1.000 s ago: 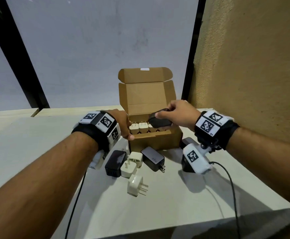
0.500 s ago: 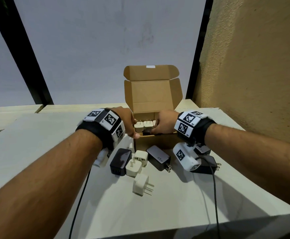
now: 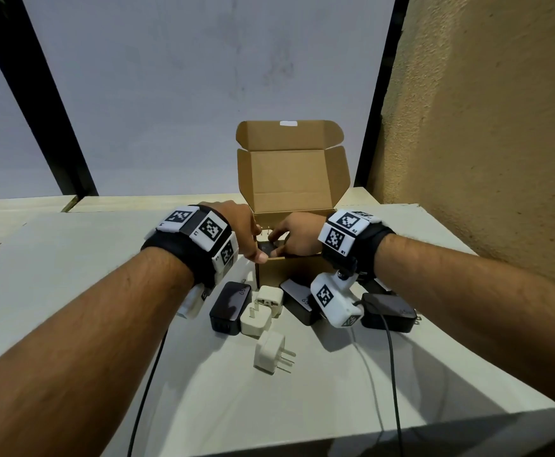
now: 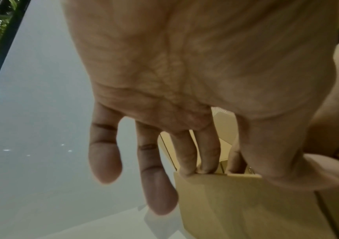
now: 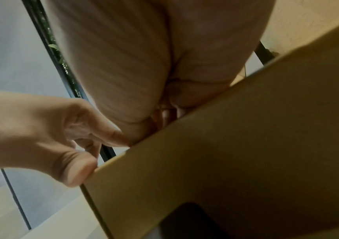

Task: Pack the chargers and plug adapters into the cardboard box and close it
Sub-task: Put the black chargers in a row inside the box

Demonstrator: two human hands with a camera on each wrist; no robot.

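The brown cardboard box (image 3: 286, 173) stands open, its lid upright. My left hand (image 3: 246, 232) grips the box's front-left corner; in the left wrist view the thumb (image 4: 307, 171) lies on the outside of the wall (image 4: 246, 202) and the fingers (image 4: 207, 155) reach inside. My right hand (image 3: 299, 237) is low inside the box, fingers curled on a black charger (image 3: 269, 250). In the right wrist view the box's front wall (image 5: 246, 145) hides its fingertips. Three white plug adapters (image 3: 255, 319) and black chargers (image 3: 228, 306) lie loose in front of the box.
A black charger (image 3: 388, 311) lies to the right, beside the right wrist camera (image 3: 334, 301). Another black charger (image 3: 299, 300) sits against the box's front. A textured wall (image 3: 483, 127) rises close on the right. Cables (image 3: 391, 374) trail over the pale table (image 3: 72, 258) toward its near edge.
My right hand has lowered the black charger from above the box's front edge down into the box. My left hand has stayed on the box's front-left corner.
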